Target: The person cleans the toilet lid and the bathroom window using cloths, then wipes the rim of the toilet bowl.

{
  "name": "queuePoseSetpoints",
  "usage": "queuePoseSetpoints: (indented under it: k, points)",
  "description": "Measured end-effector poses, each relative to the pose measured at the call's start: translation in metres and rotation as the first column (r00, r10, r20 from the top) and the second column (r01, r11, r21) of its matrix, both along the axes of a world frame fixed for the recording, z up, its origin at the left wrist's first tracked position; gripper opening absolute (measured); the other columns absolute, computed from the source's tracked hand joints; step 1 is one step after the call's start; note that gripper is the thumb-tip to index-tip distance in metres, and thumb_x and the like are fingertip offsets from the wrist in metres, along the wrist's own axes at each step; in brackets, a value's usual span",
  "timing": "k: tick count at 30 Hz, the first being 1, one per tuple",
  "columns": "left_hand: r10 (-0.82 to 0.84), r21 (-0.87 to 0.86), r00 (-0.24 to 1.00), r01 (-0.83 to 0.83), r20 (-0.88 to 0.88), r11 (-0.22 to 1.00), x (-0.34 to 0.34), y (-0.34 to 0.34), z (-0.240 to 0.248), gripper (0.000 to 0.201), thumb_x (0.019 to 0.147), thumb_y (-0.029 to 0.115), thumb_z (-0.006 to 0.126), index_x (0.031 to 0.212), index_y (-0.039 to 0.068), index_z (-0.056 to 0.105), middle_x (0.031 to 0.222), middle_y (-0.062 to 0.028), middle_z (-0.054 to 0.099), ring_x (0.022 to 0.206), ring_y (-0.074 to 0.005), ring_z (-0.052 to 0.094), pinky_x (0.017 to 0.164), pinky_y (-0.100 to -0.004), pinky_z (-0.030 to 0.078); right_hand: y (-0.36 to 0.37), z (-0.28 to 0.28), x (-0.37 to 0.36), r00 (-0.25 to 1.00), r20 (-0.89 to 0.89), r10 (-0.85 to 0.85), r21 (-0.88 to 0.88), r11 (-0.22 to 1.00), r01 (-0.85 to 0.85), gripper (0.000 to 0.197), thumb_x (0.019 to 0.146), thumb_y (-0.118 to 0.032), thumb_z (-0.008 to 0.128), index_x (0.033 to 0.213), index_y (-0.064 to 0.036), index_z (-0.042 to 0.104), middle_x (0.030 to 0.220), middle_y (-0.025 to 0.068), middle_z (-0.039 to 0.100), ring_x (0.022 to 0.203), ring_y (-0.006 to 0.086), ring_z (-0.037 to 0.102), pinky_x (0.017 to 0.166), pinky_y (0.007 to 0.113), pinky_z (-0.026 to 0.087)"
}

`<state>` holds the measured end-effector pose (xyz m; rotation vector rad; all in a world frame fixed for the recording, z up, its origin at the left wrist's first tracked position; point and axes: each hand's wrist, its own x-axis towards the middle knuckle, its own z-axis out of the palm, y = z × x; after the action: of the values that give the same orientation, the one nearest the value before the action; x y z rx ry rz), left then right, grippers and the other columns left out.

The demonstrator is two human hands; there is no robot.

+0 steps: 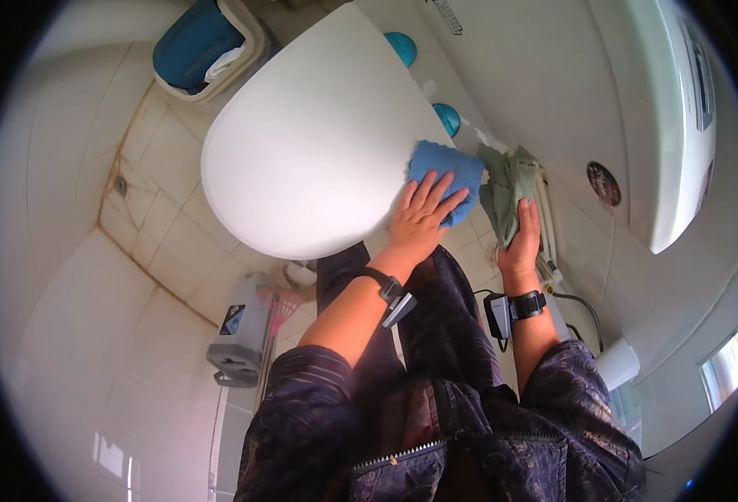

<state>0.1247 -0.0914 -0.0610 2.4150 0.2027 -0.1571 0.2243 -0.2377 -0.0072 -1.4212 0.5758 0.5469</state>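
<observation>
A white toilet lid is down in front of me. At its right rear edge lies a blue cloth, partly hanging past the rim. My left hand presses flat on this cloth with its fingers spread. Just to the right, my right hand grips a crumpled grey-green cloth beside the toilet, apart from the lid. Its thumb and fingers are closed on the lower part of the cloth. Each wrist wears a black strap with a small device.
Two teal round caps sit at the lid's hinge side. A blue-and-beige bin stands far left. Left of my legs are a grey bucket and a pink plastic tool. A white appliance rises on the right, with pipes below.
</observation>
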Motion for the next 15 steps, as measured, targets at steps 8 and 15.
queuePoseSetpoints:
  k: [8, 15]
  points:
    - [0.000, 0.136, 0.991, 0.018, -0.132, 0.991, -0.044, 0.061, -0.010, 0.061, 0.078, 0.029, 0.060, 0.136, 0.029, 0.039, 0.144, -0.0055, 0.029, 0.133, -0.0285, 0.026, 0.108, -0.0450, 0.019, 0.006, -0.002, -0.005, 0.999, 0.003, 0.045, -0.062, 0.997, -0.045, 0.038, 0.094, -0.023, 0.045, 0.125, -0.0002, 0.046, 0.117, 0.0080, 0.055, 0.106, 0.0173, 0.053, 0.092, 0.029, 0.040]
    - [0.425, 0.274, 0.897, -0.382, -0.119, 0.883, -0.020, 0.131, -0.028, 0.054, 0.090, 0.035, 0.046, 0.141, 0.023, 0.031, 0.150, -0.0125, 0.011, 0.139, -0.0326, 0.007, 0.111, -0.0465, 0.005, 0.003, -0.004, -0.007, 0.998, -0.030, 0.049, -0.058, 0.997, -0.051, 0.036, 0.095, -0.022, 0.045, 0.123, 0.0000, 0.047, 0.115, 0.0074, 0.057, 0.103, 0.0154, 0.054, 0.089, 0.028, 0.042]
